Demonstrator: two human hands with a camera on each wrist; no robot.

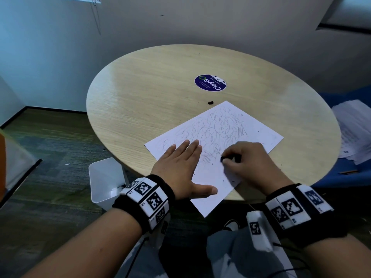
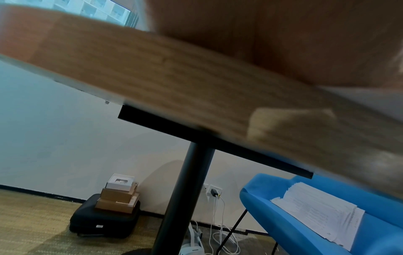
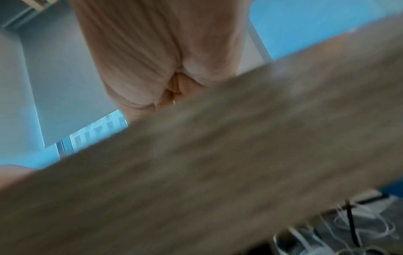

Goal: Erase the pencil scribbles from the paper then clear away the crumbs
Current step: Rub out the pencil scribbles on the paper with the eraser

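A white sheet of paper [image 1: 249, 125] covered in pencil scribbles lies on the round wooden table [image 1: 150, 93], its near corner hanging over the front edge. My left hand [image 1: 180, 163] lies flat on the paper's left part, fingers straight and thumb spread. My right hand [image 1: 243, 163] pinches a dark eraser [image 1: 230, 158] against the paper's near middle. Small dark eraser crumbs [image 1: 230, 180] dot the sheet around that hand. The wrist views show only blurred table edge and palm [image 3: 152, 51].
A small dark piece [image 1: 210, 102] sits on the table beyond the paper, near a round blue sticker [image 1: 210, 82]. A white bin [image 1: 106, 181] stands on the floor at the table's left. A blue chair [image 2: 305, 224] on the right holds a paper stack [image 1: 355, 129].
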